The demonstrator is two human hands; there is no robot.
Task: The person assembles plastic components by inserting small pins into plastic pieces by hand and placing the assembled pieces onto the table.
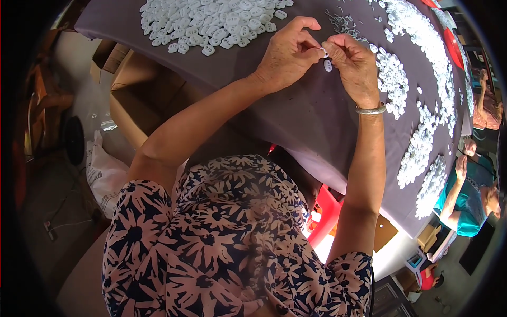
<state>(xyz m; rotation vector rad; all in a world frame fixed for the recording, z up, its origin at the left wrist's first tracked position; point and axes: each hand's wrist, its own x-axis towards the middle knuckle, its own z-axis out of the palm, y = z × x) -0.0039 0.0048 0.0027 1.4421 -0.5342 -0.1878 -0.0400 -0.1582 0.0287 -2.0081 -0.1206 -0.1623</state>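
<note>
Above the table's dark cloth, my left hand (289, 54) and my right hand (355, 66) meet with thumbs and forefingers closed in a pinch. A small white plastic piece (325, 52) shows between the fingertips, mostly covered by them. Just below it is a white oval plastic piece (328, 66) with dark marks; whether it hangs from the fingers or lies on the cloth I cannot tell. Beyond my left hand spreads a large pile of like white oval pieces (211, 21). Small thin metal-looking bits (344, 25) lie scattered beyond my right hand.
More heaps of white pieces (391, 79) run along the right side of the dark tablecloth (296, 113). An open cardboard box (129, 87) and a white sack (103, 169) stand at the left. A red chair (325, 214) is under the table edge. Other people (470, 195) sit at the right.
</note>
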